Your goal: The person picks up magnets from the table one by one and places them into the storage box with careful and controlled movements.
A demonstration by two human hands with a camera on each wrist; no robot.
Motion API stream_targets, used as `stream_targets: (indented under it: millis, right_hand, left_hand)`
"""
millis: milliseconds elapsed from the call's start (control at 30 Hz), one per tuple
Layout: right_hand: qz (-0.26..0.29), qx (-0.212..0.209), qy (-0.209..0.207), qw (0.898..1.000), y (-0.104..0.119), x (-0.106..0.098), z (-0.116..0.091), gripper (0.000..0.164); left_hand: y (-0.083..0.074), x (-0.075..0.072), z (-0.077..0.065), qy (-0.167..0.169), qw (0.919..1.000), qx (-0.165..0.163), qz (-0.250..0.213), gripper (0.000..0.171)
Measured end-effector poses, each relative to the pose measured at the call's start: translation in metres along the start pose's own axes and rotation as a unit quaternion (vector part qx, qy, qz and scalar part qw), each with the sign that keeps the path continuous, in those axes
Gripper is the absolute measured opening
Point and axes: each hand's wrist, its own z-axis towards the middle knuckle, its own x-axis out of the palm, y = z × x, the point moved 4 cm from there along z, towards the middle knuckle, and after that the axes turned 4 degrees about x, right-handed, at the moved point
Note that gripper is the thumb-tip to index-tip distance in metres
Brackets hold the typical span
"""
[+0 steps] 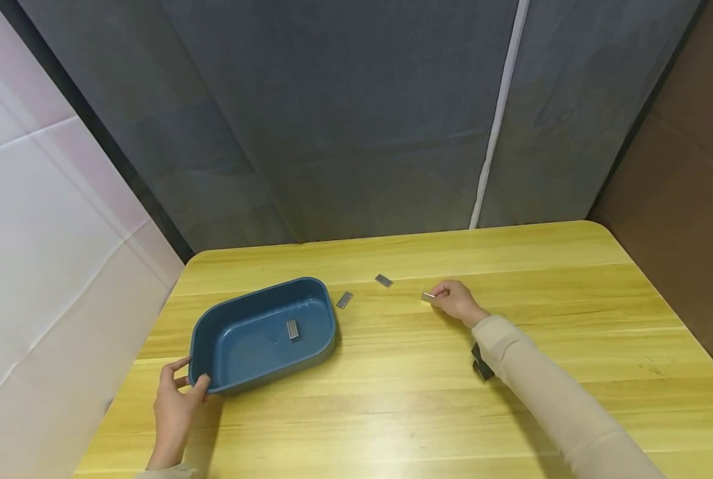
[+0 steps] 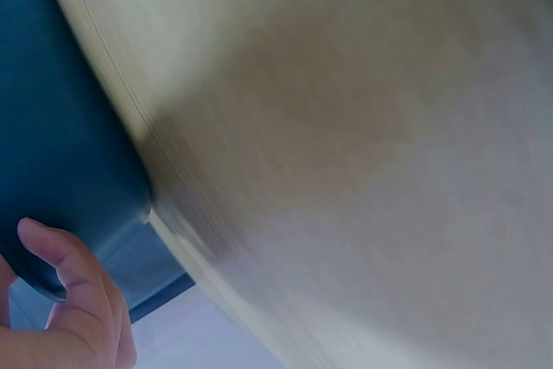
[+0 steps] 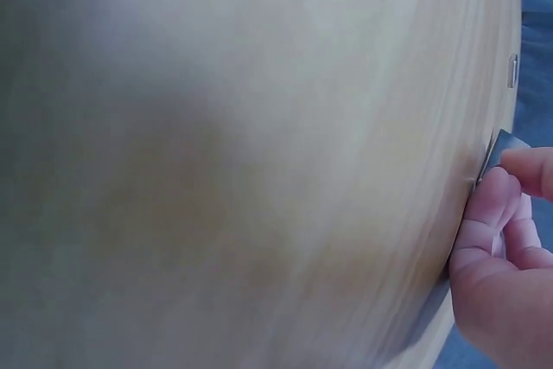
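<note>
A blue rectangular plastic tub (image 1: 260, 379) stands on the left of the table. My left hand (image 1: 175, 406) grips its near left corner, thumb over the rim and fingers around the outside. Inside the tub sits a small ridged stack of silver metal pieces (image 1: 293, 330). On the right, my right hand (image 1: 457, 303) pinches one small flat rectangular metal piece (image 1: 428, 297) between thumb and fingers, low over the table. In the right wrist view this metal piece (image 3: 501, 149) stands tilted at the fingertips. Two similar pieces lie flat on the table, one metal piece (image 1: 345, 300) beside the tub, another metal piece (image 1: 383, 281) farther back.
The yellow wood-grain table (image 1: 392, 399) has rounded far corners. A dark grey fabric wall (image 1: 344, 133) rises behind it, a white panel (image 1: 50, 266) at the left and a brown panel (image 1: 680, 199) at the right. A black strap device (image 1: 482, 362) is at the right wrist.
</note>
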Motion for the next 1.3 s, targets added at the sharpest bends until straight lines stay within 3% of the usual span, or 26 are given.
stream_targets:
  millis: [100,333,567,733,900,1000,1133,1300]
  right_hand:
    - [0.003,0.002,-0.002,1.000,-0.001,0.000,0.001,0.017]
    - [0.016,0.003,0.003,1.000,-0.002,0.001,0.000,0.019]
    - [0.021,0.006,0.003,1.000,-0.005,0.000,0.001,0.023]
    - [0.025,0.008,0.000,1.000,-0.005,-0.001,0.000,0.024]
    - [0.031,0.010,-0.002,0.999,-0.007,-0.003,-0.002,0.024]
    - [0.042,0.012,0.002,0.999,-0.007,-0.004,-0.002,0.023]
    - [0.056,0.017,0.009,0.998,-0.007,-0.006,0.000,0.022]
    - [0.066,0.021,0.014,0.998,-0.007,-0.007,0.000,0.022]
  left_hand:
    - [0.001,0.000,0.001,-0.001,1.0000,0.008,-0.006,0.046]
    - [0.033,0.005,0.013,-0.002,0.9996,-0.012,0.027,0.049]
    - [0.036,0.006,0.016,-0.011,0.9996,-0.013,0.024,0.049]
    - [0.022,0.004,0.011,-0.015,0.9995,0.000,0.027,0.048]
    - [-0.019,-0.002,-0.005,0.002,0.9998,-0.010,0.016,0.046]
    - [-0.005,0.001,0.001,-0.001,0.9997,-0.009,0.021,0.047]
    - [0.026,0.007,0.014,-0.015,0.9996,0.003,0.025,0.047]
    - [0.024,0.006,0.014,-0.015,0.9996,0.003,0.024,0.047]
